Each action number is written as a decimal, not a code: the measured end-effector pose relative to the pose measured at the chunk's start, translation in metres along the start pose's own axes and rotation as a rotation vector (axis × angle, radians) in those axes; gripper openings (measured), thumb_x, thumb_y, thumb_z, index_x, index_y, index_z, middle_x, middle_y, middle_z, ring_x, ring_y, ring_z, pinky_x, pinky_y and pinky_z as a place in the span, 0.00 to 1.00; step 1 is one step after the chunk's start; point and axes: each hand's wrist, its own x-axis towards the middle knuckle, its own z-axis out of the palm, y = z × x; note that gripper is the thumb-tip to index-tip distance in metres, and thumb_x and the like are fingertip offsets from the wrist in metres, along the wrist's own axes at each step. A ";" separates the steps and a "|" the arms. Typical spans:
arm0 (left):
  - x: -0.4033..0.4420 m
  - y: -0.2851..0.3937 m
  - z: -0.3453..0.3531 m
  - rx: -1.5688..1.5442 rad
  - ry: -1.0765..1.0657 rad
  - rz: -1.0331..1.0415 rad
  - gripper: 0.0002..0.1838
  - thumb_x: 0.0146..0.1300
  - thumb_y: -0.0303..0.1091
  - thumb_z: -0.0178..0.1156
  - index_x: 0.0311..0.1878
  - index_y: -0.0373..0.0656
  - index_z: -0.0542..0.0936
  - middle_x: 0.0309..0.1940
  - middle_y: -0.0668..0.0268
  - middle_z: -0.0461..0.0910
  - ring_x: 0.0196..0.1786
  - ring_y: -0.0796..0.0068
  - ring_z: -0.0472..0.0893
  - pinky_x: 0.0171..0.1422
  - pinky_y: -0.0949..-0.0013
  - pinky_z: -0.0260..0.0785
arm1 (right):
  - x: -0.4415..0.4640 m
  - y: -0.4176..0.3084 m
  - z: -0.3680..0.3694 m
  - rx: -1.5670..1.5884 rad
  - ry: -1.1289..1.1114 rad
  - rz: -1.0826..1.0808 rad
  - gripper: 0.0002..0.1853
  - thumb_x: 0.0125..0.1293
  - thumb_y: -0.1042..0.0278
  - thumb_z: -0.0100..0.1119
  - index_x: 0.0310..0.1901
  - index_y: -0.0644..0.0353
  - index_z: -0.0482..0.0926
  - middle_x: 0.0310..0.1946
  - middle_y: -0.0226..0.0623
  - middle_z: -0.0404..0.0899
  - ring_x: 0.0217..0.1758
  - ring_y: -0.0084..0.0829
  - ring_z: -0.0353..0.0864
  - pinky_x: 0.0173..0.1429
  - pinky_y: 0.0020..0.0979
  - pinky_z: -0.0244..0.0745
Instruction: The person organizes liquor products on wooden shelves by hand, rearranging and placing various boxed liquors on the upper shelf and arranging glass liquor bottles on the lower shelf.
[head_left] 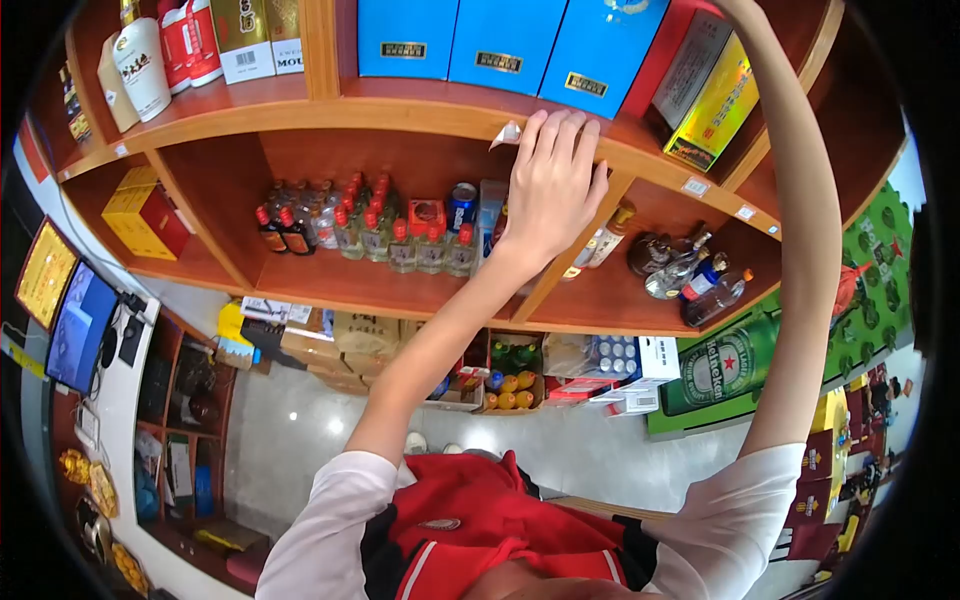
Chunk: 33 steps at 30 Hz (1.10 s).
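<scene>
My left hand (555,175) lies on the wooden shelf edge (430,112), palm down with its fingers stretched out. Its fingertips reach just below the tall blue boxes (500,60), and I cannot tell whether they touch them. Beside the index finger, a white price label (507,134) curls away from the edge. My right arm reaches up past a yellow box (715,105), and the right hand is cut off by the top of the view.
Small red-capped bottles (375,230) and a blue can (462,207) stand on the lower shelf. Larger bottles (690,275) fill the compartment to the right. Cartons (515,385) sit below, near a green Heineken display (725,370). A monitor (75,330) is at left.
</scene>
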 end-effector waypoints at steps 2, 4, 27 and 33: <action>0.000 -0.001 -0.002 -0.006 -0.024 -0.015 0.24 0.65 0.36 0.66 0.61 0.35 0.77 0.59 0.54 0.78 0.67 0.54 0.74 0.80 0.47 0.57 | 0.003 0.002 0.001 -0.012 -0.030 0.035 0.54 0.50 0.34 0.81 0.64 0.73 0.68 0.52 0.68 0.81 0.58 0.56 0.83 0.65 0.44 0.78; 0.000 -0.002 -0.001 -0.016 -0.021 -0.016 0.24 0.66 0.37 0.65 0.61 0.35 0.77 0.59 0.54 0.78 0.67 0.54 0.74 0.80 0.47 0.57 | 0.004 0.003 0.002 -0.033 -0.025 0.044 0.55 0.49 0.34 0.81 0.64 0.73 0.67 0.53 0.70 0.80 0.59 0.58 0.82 0.66 0.44 0.77; -0.007 0.010 -0.009 -0.185 0.123 -0.161 0.56 0.66 0.49 0.70 0.82 0.28 0.47 0.79 0.37 0.53 0.80 0.39 0.56 0.85 0.41 0.45 | -0.118 -0.007 -0.039 0.383 0.309 -0.168 0.43 0.51 0.61 0.84 0.68 0.59 0.74 0.61 0.40 0.81 0.66 0.37 0.79 0.73 0.38 0.70; -0.007 0.047 0.009 -0.528 0.150 -0.086 0.71 0.53 0.52 0.79 0.82 0.28 0.39 0.80 0.33 0.45 0.81 0.35 0.53 0.85 0.37 0.40 | -0.190 0.058 -0.054 0.877 0.327 -0.042 0.63 0.31 0.42 0.91 0.73 0.58 0.70 0.63 0.34 0.79 0.69 0.31 0.76 0.73 0.36 0.69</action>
